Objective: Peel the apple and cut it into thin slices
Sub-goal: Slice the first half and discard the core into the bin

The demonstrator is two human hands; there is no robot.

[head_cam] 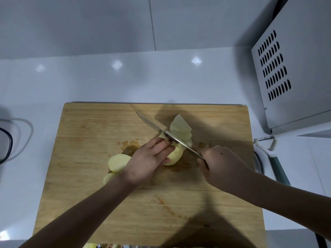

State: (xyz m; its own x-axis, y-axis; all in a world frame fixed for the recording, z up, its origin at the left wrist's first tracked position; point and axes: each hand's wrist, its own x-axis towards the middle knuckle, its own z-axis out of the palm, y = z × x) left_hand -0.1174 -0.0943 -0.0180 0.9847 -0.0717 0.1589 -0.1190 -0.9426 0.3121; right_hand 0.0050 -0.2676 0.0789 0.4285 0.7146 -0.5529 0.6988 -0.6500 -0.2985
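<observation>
We see a wooden cutting board (89, 194) lying on the white desk (89, 83) and filling the lower middle of the frame. Near the middle of the board lies the peeled apple piece (176, 154), pale yellow.

The left hand (145, 161) comes in from the lower left and holds this piece. Its fingers (161, 146) are curled close together over the top of the piece, and the thumb lies along the nearer side.

The right hand (223, 165) comes in from the lower right. It is closed in a fist round the handle of the knife (161, 131), and the handle itself is hidden inside the fist. The blade runs slantwise toward the upper left, across the far end of the apple piece and just beside the left fingertips. We cannot tell how deep it sits in the fruit.

Just beyond the blade, a few thin slices (180, 127) lean on one another in a small overlapping stack. Left of the left wrist lies a larger apple half (117, 162), and a smaller chunk (107, 178) lies just below it, partly hidden by the forearm. Brownish wet stains mark the board around the fruit.

Off the board's right edge, a peeler (278, 170) with a white head and a teal handle lies on the desk. In the upper right stands a grey metal appliance (295, 68) with rows of vent slots.
</observation>
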